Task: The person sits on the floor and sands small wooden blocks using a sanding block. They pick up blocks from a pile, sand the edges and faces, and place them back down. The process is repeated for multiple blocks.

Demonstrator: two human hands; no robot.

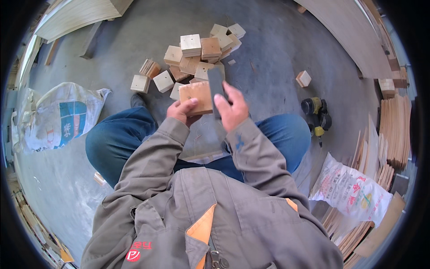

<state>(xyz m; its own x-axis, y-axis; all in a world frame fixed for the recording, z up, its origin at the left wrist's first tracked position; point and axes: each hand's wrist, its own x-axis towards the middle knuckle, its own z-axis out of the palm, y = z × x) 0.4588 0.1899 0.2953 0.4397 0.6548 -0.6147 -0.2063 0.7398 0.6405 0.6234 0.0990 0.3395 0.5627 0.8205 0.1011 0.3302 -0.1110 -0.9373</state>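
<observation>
My left hand (182, 110) grips a square wooden block (196, 96) by its lower left corner, thumb on its upper face. My right hand (232, 107) holds a dark grey sanding block (216, 85) upright against the wooden block's right edge. Both hands are raised above my knees, over the grey concrete floor. Just beyond them lies a pile of several similar pale wooden blocks (197, 56).
A single block (303, 78) lies apart on the right, near a yellow and black power tool (317, 114). Printed sacks lie at the left (60, 114) and lower right (351, 190). Stacked thin wood sheets (394, 130) line the right side; plywood boards (76, 15) lean at the top left.
</observation>
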